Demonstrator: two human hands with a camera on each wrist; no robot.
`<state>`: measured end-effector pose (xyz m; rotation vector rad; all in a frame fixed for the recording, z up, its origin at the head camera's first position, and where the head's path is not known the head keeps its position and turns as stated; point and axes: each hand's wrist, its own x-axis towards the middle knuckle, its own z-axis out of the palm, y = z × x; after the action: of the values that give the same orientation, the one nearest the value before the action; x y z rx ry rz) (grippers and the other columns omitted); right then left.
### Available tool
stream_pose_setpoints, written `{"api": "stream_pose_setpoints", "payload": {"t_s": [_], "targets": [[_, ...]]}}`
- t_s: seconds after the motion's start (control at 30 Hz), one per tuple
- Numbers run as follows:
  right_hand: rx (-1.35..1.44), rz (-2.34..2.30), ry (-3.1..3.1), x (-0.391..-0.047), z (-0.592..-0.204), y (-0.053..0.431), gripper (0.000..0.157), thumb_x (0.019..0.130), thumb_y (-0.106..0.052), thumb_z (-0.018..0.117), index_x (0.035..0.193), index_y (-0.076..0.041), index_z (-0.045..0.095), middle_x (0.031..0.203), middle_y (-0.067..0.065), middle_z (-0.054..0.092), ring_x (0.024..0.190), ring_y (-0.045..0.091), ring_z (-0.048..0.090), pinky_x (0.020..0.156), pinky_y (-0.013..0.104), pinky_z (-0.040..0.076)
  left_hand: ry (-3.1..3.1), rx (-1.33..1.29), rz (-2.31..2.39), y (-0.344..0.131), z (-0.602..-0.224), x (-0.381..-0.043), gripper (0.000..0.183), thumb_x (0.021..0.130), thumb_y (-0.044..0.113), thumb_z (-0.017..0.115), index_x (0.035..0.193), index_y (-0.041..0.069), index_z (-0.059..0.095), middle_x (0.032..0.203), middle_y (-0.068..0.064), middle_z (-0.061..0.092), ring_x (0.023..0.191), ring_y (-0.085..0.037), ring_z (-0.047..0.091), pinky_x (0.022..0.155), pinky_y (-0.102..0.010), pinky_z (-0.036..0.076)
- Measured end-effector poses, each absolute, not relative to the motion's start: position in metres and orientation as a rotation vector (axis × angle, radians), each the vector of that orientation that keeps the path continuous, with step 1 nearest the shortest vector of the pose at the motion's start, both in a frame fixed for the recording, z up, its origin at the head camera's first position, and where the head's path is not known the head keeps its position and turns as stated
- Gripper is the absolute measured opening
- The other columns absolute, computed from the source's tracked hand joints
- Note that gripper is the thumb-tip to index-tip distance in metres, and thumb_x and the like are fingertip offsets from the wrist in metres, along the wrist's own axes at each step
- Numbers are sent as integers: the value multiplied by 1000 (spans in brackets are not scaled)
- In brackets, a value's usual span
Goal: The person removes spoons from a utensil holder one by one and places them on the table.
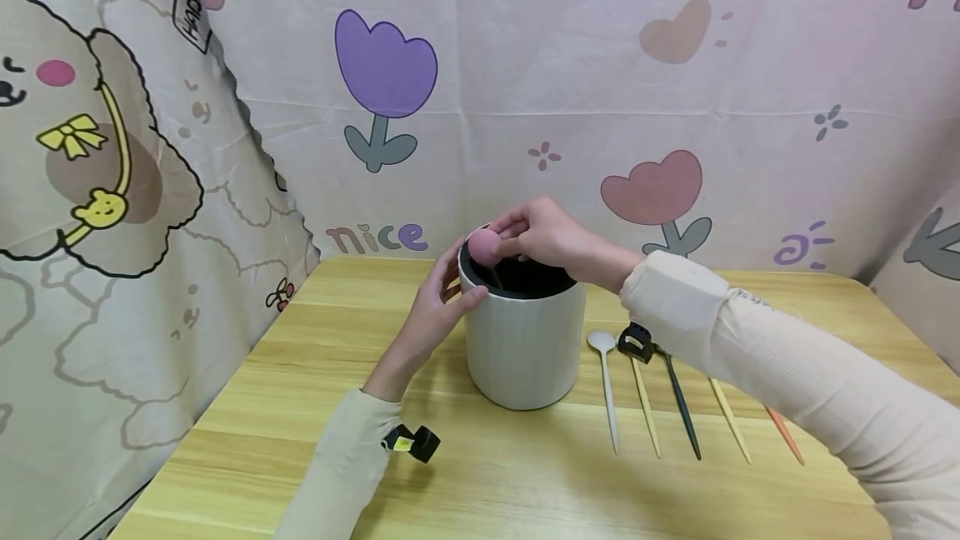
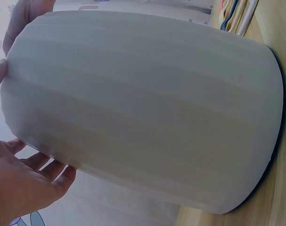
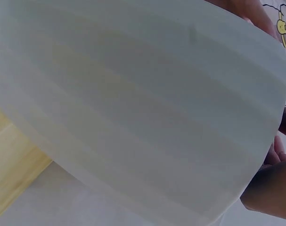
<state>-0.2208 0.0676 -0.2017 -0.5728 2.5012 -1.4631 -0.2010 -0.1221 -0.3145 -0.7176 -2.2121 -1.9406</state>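
A tall white pot [image 1: 525, 348] with a dark inside stands upright on the wooden table. At its left side, my left hand [image 1: 433, 311] holds it, thumb at the front of the rim and fingers along the outer wall. Over the opening, my right hand [image 1: 551, 236] pinches a pink spoon [image 1: 483, 247] close to its round bowl; the bowl is up and the handle slants down into the pot. The handle's lower part is hidden inside. Both wrist views are mostly filled by the pot's wall [image 2: 143, 103], with left-hand fingers [image 2: 58, 181] against it.
Right of the pot lies a row of utensils: a white spoon [image 1: 602, 342], a pale yellow handle [image 1: 647, 411], a dark one [image 1: 681, 407], another yellow one [image 1: 731, 422] and an orange one [image 1: 785, 437]. My right sleeve [image 1: 780, 357] covers some upper ends. A printed cloth [image 1: 510, 48] hangs behind the table.
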Motion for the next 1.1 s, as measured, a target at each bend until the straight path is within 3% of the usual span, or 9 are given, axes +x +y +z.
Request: {"api": "stream_pose_setpoints", "payload": {"t_s": [0.27,0.53,0.77,1.1], "targets": [[-551,-1501,2550,-218,-189,75,25,88,-4,70,111,6,66,94,13,71,73,15,62,58,22,52,-2217,-697,-1941,-122,-316,-201,87,85,45,68,153,11,26,151,-10,33,136,-27,34,110,-46,29],[-592,-1603,2560,-212,-167,91,26,89,0,67,114,7,62,98,16,67,78,18,63,55,25,54,-2205,-711,-1926,-124,-317,-201,100,78,62,70,152,10,27,150,-11,36,135,-27,35,110,-47,29],[-616,-1754,2564,-204,-145,113,27,87,-1,69,111,9,62,88,7,68,74,10,62,52,24,52,-2208,-707,-1914,-123,-316,-202,105,75,67,69,153,10,26,149,-11,37,135,-27,36,110,-46,29],[-645,-1914,2562,-200,-127,141,22,83,-2,74,104,2,68,81,2,71,73,13,62,51,26,52,-2200,-710,-1919,-121,-315,-204,103,77,63,70,152,9,26,149,-13,36,135,-28,36,110,-46,30]]}}
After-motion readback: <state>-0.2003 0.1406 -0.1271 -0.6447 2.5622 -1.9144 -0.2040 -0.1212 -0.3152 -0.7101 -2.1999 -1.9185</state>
